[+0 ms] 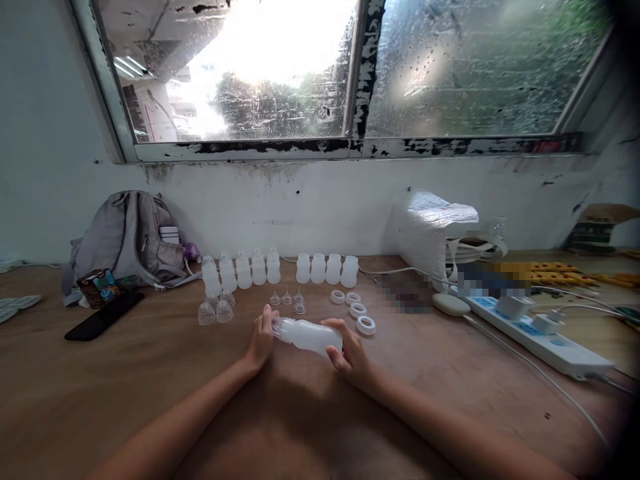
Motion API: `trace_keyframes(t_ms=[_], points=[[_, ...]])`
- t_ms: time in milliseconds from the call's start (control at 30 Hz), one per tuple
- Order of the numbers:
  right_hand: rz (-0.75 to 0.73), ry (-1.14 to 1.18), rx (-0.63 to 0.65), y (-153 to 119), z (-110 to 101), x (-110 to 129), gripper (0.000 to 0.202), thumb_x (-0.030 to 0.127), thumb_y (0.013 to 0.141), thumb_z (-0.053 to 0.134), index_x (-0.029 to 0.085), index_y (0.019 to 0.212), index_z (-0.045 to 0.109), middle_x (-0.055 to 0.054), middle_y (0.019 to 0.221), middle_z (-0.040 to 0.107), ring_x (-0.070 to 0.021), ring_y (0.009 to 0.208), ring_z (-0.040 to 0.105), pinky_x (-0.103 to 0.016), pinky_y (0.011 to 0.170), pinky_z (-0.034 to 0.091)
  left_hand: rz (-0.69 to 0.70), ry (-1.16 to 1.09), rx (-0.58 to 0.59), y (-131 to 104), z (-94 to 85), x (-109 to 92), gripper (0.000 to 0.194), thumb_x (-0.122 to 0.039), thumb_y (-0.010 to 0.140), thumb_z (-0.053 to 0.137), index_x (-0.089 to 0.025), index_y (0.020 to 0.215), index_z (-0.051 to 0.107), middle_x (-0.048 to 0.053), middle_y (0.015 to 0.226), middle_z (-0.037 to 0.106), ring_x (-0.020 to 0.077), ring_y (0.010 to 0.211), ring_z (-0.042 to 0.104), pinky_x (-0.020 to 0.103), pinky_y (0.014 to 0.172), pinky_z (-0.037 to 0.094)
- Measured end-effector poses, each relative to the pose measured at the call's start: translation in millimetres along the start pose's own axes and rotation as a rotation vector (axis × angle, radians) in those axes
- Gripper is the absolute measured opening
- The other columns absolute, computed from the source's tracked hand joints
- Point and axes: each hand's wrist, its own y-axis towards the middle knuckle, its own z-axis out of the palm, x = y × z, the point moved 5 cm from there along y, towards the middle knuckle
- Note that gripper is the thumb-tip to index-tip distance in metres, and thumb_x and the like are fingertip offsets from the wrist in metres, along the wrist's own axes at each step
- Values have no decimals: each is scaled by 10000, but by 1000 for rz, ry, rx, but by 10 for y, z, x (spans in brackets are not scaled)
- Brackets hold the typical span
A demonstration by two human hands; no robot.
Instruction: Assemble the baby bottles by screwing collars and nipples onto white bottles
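A frosted white baby bottle point(311, 337) with a transparent cap lies sideways between my hands, just above the tabletop. My left hand point(260, 341) grips its capped end. Around the base end curl the fingers of my right hand point(354, 357), thumb toward me. Behind them stand several capped bottles point(243, 271) in a row, and to their right several bottle bodies without caps point(318, 269). Transparent nipples point(287, 299) sit in front of the rows. White collar rings point(357, 310) lie near my right hand, and transparent dome caps point(224, 311) are at the left.
At the left are a grey backpack point(125, 240), a small box point(100, 288) and a black phone point(104, 316). A white power strip point(545, 340) with plugs and cables occupies the right, beside a white bag point(425, 233). The wall and window point(240, 73) bound the table's back.
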Motion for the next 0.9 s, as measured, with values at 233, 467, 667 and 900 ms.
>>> trace_keyframes(t_ms=[233,467,667,900], points=[[-224,-95,-155,-133,-32,108,399,428,758,380,166,1057,412,-78,783,531,-186,599,550,-282,510,433,153,117,2,-141,-18,-290,438,-382,889,98,-202,525,262,-28,464,311,113,437,301,255,460,244],[-120,-45,-96,-48,51,12,403,419,760,406,170,1075,379,-77,845,510,-165,620,532,-275,533,443,198,314,10,29,-119,-398,435,-364,883,98,-201,525,283,-30,455,318,112,430,324,247,461,255],[192,44,74,124,210,-89,332,310,799,445,207,1089,321,-34,891,515,-133,668,510,-249,602,439,235,458,399,533,-277,-850,422,-516,806,332,-164,720,548,-14,592,501,103,508,441,214,493,320],[293,169,52,170,123,-115,443,329,817,447,231,1204,256,-65,1054,479,-139,760,536,-286,697,467,306,625,741,933,-189,-1282,449,-544,651,549,-157,874,594,42,803,604,156,709,533,216,561,371]])
